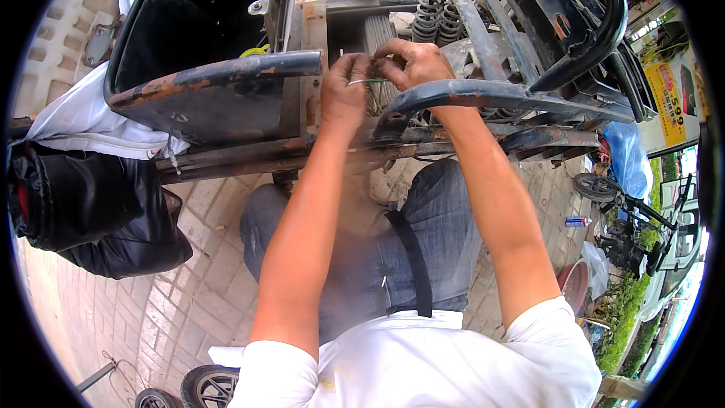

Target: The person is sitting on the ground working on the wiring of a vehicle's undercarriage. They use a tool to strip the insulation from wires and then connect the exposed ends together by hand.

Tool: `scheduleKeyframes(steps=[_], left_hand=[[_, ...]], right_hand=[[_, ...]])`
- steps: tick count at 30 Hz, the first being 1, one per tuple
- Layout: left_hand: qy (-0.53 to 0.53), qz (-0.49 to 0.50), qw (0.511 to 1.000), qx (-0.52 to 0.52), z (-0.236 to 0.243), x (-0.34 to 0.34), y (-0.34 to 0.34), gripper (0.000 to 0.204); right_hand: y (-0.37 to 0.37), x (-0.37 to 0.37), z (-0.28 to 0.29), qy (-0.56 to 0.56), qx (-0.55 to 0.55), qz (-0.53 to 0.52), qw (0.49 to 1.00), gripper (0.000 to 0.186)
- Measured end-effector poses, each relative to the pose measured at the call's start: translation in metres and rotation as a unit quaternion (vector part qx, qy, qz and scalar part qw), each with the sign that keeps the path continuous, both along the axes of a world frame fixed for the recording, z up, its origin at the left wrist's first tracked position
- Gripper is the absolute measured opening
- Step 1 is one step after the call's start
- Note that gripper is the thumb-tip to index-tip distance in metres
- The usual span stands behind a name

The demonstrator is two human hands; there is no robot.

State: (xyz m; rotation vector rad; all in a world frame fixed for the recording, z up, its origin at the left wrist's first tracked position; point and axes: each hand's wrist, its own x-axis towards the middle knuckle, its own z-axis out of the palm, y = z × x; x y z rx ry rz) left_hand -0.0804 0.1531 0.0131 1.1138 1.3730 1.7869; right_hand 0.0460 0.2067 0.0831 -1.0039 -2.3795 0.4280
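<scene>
Both my hands meet over the gap in the middle of a rusty black metal vehicle frame [472, 94]. My left hand [343, 98] is closed with its fingertips on a thin green wire [371, 80]. A short pale strand shows at those fingertips. Close beside it on the right, my right hand [417, 66] is closed too, its thumb and fingers pinching at the wire's other side. The exact grip is partly hidden by the fingers. Behind the hands stands a grey ribbed part [380, 32] inside the frame.
Left of my hands is a black open box [219, 109] with rusty edges. Coil springs [427, 17] sit beyond the right hand. A black leather-like bundle [98, 208] hangs at left. On the paving lie a spray can [578, 221] and wheels [210, 388].
</scene>
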Motion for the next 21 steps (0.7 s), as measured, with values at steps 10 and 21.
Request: scheduleKeyframes(steps=[10,21], left_hand=[[-0.054,-0.086,0.994,-0.047,-0.001,-0.009,-0.002,0.030],[0.064,-0.015,0.997,0.030,-0.006,0.000,-0.002,0.018]], right_hand=[[0.002,0.004,0.001,-0.037,0.171,0.081,0.981,0.012],[0.019,0.000,0.004,-0.064,-0.186,-0.051,0.979,0.039]])
